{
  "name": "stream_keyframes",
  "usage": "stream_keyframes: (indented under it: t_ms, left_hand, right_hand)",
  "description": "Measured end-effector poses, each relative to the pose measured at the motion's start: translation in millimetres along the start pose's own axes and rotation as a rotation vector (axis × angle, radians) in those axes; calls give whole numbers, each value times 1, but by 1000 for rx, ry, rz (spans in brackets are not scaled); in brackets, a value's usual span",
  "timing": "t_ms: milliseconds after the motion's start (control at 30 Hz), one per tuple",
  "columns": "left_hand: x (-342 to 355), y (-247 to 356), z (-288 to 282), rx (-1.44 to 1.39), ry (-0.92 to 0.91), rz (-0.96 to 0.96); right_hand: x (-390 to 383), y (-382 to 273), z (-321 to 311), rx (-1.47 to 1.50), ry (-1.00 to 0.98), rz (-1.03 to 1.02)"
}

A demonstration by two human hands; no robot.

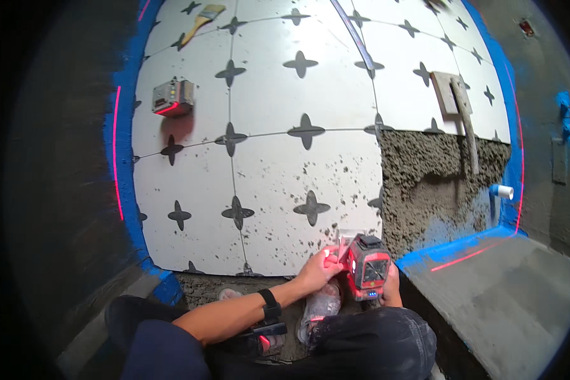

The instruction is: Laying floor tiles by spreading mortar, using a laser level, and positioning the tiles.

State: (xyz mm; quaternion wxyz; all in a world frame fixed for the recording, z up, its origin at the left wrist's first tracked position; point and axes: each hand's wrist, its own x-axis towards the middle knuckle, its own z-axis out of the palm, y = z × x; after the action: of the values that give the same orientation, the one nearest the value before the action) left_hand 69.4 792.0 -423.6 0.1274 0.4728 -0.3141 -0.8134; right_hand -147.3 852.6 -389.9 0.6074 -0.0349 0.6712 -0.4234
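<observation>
Dark blue sleeve (164, 354) lies nearest, at 7 o'clock. Laser level (369, 269), red and black: between 4 and 5 o'clock, by the near edge of the tiled floor (269, 180). Hands: close together; right hand (392, 286) clasps the unit's right side; left hand (320, 271) is at its left, exact hold unclear from where I stand. Apparent step: positioning the level. Next move probably calls for steadying it while checking the red line (522, 171) at 3 o'clock.
</observation>
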Motion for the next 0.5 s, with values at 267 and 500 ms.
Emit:
stream_keyframes:
  t_ms: [267, 500]
  left_hand:
    - [7, 14, -5, 161, 6, 9]
    - [15, 3, -6, 121, -4, 13]
  right_hand:
    - [5, -7, 10, -37, -35, 9]
    - [-1, 1, 5, -37, -24, 36]
